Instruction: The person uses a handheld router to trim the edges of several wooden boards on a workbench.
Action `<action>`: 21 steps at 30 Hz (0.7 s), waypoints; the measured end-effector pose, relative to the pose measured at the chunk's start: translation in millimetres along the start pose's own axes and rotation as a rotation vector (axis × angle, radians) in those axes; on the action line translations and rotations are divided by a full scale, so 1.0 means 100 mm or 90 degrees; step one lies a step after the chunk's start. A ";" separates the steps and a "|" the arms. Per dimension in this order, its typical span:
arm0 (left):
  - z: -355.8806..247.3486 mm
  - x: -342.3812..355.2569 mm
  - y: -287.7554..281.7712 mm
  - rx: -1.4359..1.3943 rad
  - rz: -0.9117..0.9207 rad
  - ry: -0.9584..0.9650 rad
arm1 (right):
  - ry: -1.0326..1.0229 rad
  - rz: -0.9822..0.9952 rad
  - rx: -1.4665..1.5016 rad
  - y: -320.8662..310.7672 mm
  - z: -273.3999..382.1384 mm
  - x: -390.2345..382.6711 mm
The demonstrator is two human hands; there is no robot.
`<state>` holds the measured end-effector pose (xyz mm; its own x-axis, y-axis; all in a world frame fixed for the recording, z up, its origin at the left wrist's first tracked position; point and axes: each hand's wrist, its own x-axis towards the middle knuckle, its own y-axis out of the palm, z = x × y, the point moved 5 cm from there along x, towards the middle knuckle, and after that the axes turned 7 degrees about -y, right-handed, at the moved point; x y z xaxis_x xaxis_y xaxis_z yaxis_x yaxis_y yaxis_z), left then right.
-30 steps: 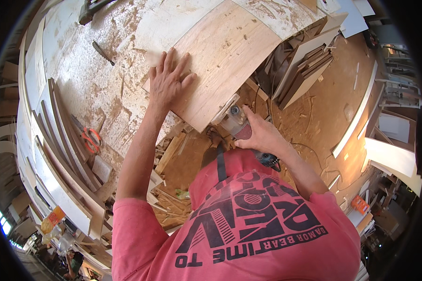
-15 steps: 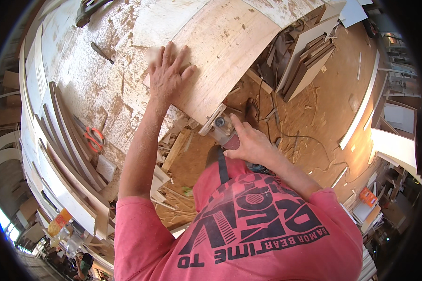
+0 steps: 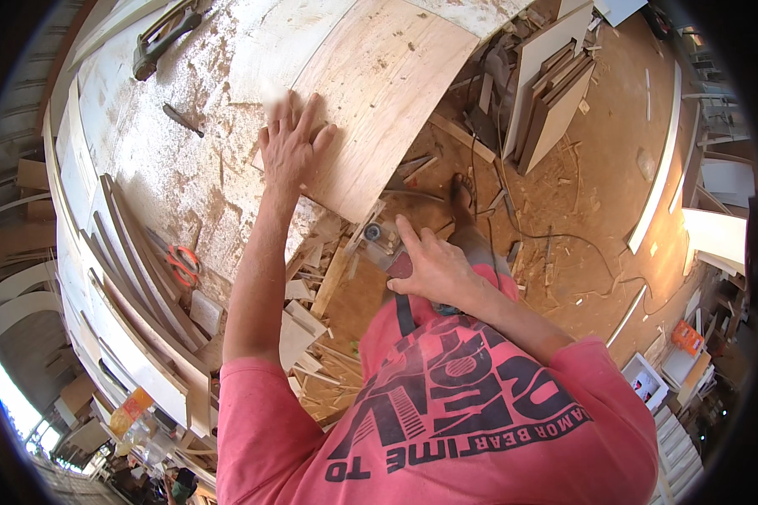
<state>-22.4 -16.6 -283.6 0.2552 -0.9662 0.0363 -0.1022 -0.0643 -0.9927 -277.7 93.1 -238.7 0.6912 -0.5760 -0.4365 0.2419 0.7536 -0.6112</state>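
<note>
Head view. Item: pale wooden panel (image 3: 387, 93), lying flat on the worktable (image 3: 156, 130), its near corner toward the person. Item: hand-held power tool (image 3: 377, 239) with a clear base, at the panel's near corner; exact contact cannot be told. Left hand (image 3: 293, 147): palm down on the panel's left part, fingers slightly spread, thumb apart. Right hand (image 3: 434, 265): around the tool, thumb and forefinger pinching its body; the other fingertips cannot be made out. Further left on the table: slim dark implement (image 3: 183, 119); orange-handled cutters (image 3: 183, 264), nearer; curved wooden strips (image 3: 139, 252), beside the cutters. Far left: dark tool (image 3: 164, 46). Far right: upright boards (image 3: 556, 101) on the brown floor (image 3: 594, 177).
</note>
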 end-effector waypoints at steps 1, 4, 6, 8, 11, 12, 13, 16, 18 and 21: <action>0.00 0.00 -0.01 0.004 0.002 0.000 | -0.004 -0.002 0.002 0.02 -0.02 0.00; 0.01 -0.03 -0.02 0.000 0.000 -0.008 | 0.015 0.028 0.023 -0.03 -0.06 -0.04; -0.05 -0.07 -0.05 -0.001 0.009 -0.029 | 0.052 0.043 0.032 -0.16 -0.14 -0.08; -0.12 -0.12 -0.07 0.005 0.005 -0.069 | 0.098 0.045 0.033 -0.36 -0.26 -0.19; -0.37 -0.18 -0.09 0.015 0.008 -0.132 | 0.133 -0.036 0.023 -0.68 -0.61 -0.38; -0.48 -0.17 -0.14 -0.004 0.049 -0.166 | 0.153 -0.062 0.022 -0.78 -0.77 -0.45; -0.58 -0.16 -0.19 -0.023 0.091 -0.199 | 0.173 -0.089 0.021 -0.89 -0.93 -0.51; -0.78 -0.09 -0.23 -0.065 0.141 -0.242 | 0.201 -0.156 0.058 -1.27 -1.27 -0.66; -0.94 -0.02 -0.20 -0.091 0.142 -0.260 | 0.212 -0.192 0.062 -1.51 -1.46 -0.71; -1.20 0.10 -0.23 -0.092 0.111 -0.284 | 0.215 -0.187 0.097 -1.79 -1.72 -0.77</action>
<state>-132.5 -55.1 -246.9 0.6059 -0.7663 -0.2136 -0.3039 0.0252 -0.9524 -490.8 -51.5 -209.4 0.3246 -0.8231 -0.4660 0.5089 0.5673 -0.6475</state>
